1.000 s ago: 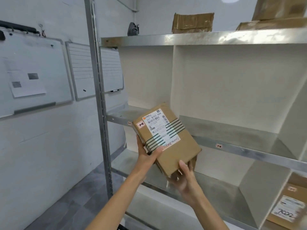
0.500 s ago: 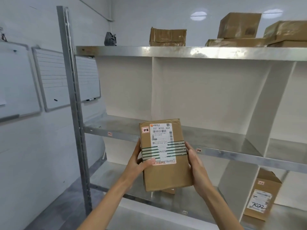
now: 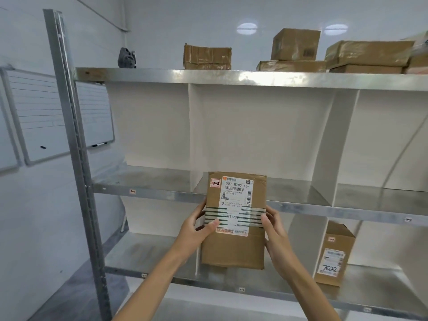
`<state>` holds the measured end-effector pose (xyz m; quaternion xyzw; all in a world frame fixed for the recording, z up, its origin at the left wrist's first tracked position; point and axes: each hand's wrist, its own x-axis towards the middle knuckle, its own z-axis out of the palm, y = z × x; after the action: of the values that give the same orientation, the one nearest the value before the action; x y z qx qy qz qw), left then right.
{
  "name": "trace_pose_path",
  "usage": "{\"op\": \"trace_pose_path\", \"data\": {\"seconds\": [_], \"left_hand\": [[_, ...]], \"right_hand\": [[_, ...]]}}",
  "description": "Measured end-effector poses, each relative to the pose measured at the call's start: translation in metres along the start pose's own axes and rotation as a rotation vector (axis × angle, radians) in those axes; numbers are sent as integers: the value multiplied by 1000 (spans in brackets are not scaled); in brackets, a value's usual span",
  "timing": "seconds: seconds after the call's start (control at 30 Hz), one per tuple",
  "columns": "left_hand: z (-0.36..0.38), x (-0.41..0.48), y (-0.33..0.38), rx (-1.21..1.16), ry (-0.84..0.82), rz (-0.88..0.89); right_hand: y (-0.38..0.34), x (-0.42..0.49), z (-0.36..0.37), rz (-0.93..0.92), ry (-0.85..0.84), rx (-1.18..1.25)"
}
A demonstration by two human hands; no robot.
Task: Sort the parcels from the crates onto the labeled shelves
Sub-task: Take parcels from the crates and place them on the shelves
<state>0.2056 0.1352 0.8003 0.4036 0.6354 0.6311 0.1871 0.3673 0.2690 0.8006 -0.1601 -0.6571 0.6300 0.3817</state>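
The metal shelving (image 3: 231, 76) runs out of view on your right, so its far compartments are cut off. Five brown boxes (image 3: 207, 56) sit on top (one more is blurred at the right edge). Your left hand (image 3: 196, 228) and right hand (image 3: 274, 228) grip the parcel (image 3: 234, 218) upright before the middle shelf; another parcel (image 3: 333, 253) stands lower right.

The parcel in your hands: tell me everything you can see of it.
The parcel is a brown cardboard box, held upright in front of the middle shelf. A white shipping label reads "507 N705 A64" with barcodes; a small sticker at its top left corner reads "1-2". Dark-striped tape crosses the label. The left hand and right hand grip its sides.
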Motion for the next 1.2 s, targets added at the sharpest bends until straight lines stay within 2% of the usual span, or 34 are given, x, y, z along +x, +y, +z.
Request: {"op": "trace_pose_path", "data": {"seconds": [0.23,0.4,0.73,1.03,1.2], "left_hand": [[23,6,16,9,43,10],[42,17,34,-116,104,13],[49,72,69,-146,141,73],[42,128,66,-271,126,40],[32,158,43,-219,132,25]], "right_hand": [[-13,-1,-22,-10,38,7],[-24,6,-34,-29,53,16],[-54,60,-39,-165,-8,43],[-27,134,-29,-214,36,-48],[-13,174,-19,-202,29,-109]]}}
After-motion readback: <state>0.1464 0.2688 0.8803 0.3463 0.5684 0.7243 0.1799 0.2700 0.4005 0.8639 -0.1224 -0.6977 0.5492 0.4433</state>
